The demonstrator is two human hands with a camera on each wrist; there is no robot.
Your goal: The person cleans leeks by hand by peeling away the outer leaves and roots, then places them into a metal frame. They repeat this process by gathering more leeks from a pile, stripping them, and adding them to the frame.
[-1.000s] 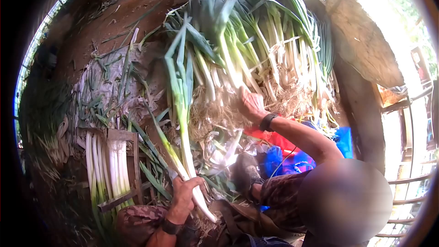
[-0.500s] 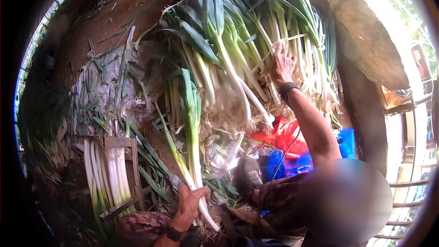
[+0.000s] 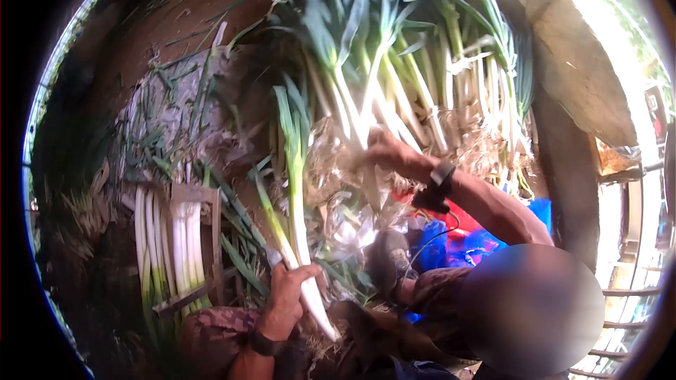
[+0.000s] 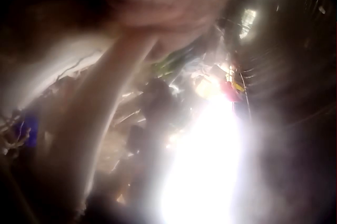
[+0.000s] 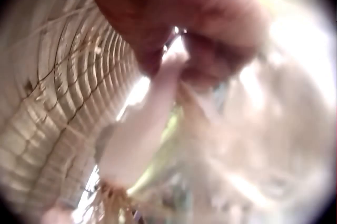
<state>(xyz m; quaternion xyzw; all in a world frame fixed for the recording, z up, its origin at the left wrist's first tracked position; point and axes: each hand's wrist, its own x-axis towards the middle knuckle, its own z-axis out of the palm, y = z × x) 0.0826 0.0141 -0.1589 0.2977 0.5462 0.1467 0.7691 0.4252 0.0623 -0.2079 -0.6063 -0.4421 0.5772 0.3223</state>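
Observation:
In the head view my left hand grips a couple of leeks low on their white shafts, green tops pointing away. The left wrist view has their pale shafts running down from the blurred hand. My right hand, blurred by motion, is at the near, root side of a large heap of leeks. From the right wrist view, its fingers curl round a white leek shaft with roots at the lower end.
To the left, trimmed leeks lie in a wooden frame. Leaf scraps cover a pale sheet behind it. Red plastic and blue plastic lie near my shoe. A large slab leans at the right.
My right hand has moved left and nearer from the heap's right part, where it lay spread on the leeks, and now grips a leek. My left hand keeps its hold.

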